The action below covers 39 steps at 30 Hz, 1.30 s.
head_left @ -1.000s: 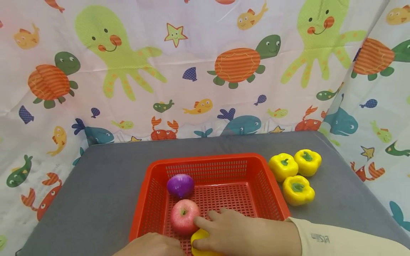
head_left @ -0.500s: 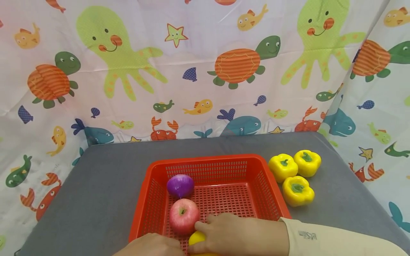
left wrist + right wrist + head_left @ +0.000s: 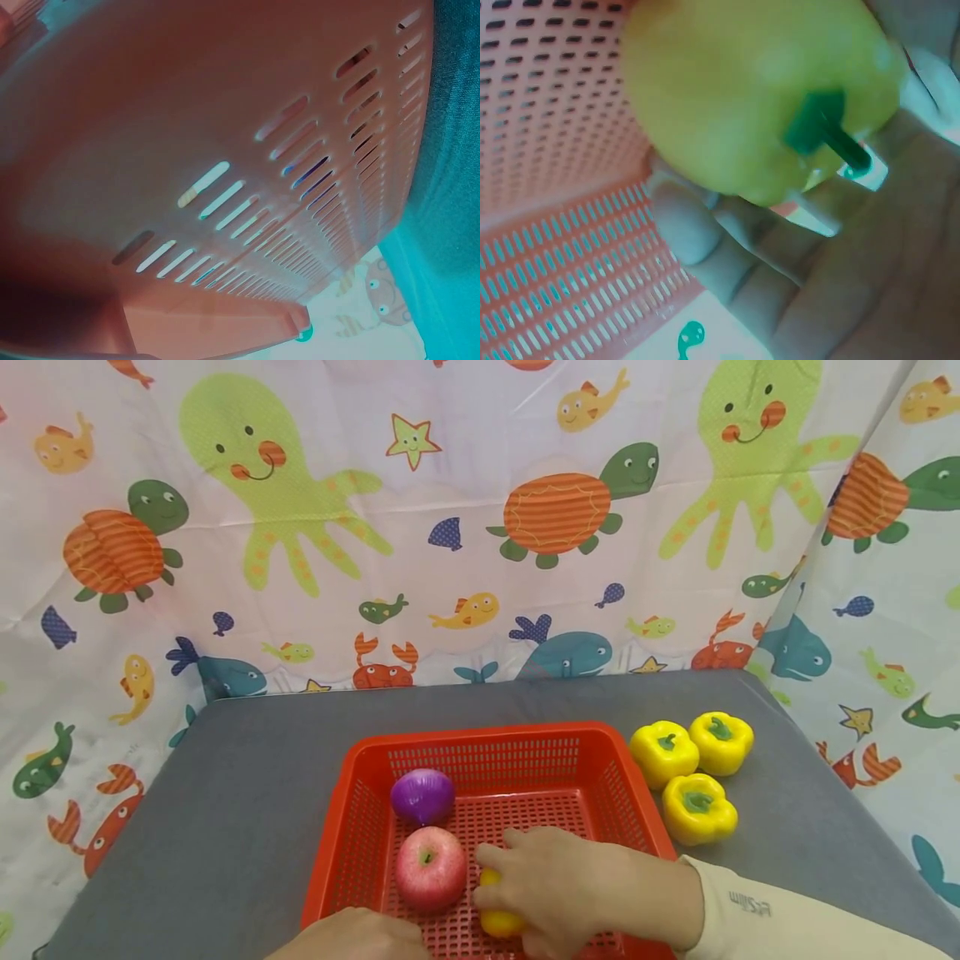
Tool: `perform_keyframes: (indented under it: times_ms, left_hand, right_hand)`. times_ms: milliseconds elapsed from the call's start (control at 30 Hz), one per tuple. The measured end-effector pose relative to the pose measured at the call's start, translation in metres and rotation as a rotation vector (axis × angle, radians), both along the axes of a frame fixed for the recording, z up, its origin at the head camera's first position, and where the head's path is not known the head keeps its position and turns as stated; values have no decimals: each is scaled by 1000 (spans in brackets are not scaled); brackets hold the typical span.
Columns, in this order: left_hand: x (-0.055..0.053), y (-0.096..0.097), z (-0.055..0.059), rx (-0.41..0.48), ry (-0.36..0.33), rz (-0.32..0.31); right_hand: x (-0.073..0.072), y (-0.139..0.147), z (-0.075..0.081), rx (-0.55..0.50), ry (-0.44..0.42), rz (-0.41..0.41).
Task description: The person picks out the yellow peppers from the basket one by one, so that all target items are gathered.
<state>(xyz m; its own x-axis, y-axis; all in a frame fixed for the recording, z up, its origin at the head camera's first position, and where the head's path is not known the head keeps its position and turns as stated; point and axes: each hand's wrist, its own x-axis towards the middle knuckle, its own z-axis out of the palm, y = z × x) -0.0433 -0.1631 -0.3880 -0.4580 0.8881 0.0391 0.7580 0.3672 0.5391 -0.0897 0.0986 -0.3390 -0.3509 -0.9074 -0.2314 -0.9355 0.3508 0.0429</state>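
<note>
My right hand [image 3: 551, 881] curls its fingers round a yellow bell pepper [image 3: 497, 906] inside the red plastic basket [image 3: 480, 732]. The right wrist view shows this bell pepper [image 3: 742, 97] large, green stem toward the palm, fingers [image 3: 690, 225] along its lower side. Just left of it in the basket sits a red apple [image 3: 431, 870], stem up, with a purple onion [image 3: 423, 795] behind it. At the bottom edge of the head view my left hand [image 3: 356, 935] grips the basket's front left rim; its fingertips are hidden. Its wrist view holds the basket's slotted outer wall [image 3: 187, 112].
Three more yellow bell peppers [image 3: 699, 808] stand grouped on the grey table [image 3: 225, 810], close outside the basket's right wall. A white curtain [image 3: 450, 460] with printed sea animals hangs behind the table and along both sides.
My right hand shifts slightly left, then moves right and farther back with the bell pepper, away from the apple. The left hand, the apple and the onion stay in place.
</note>
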Motion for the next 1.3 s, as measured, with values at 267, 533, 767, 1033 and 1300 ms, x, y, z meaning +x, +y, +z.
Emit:
perform_keyframes:
  times_ms: [267,533,767,1033,1300]
  left_hand:
    - [-2,-1,-1,-4,-6,-6]
    - [-1,-1,1,2,-11,-8]
    - [-1,0,0,10,-25,-7]
    - [-1,-1,0,2,-23,-6]
    - [1,1,2,2,-17,15]
  right_hand:
    - [-3,-9,-13,-94,125,46]
    - [-5,-6,-12,-165,47,70]
    - [-5,1,-11,-184,27,104]
    - [-5,12,-2,-221,-24,63]
    - [-2,24,9,-280,-56,77]
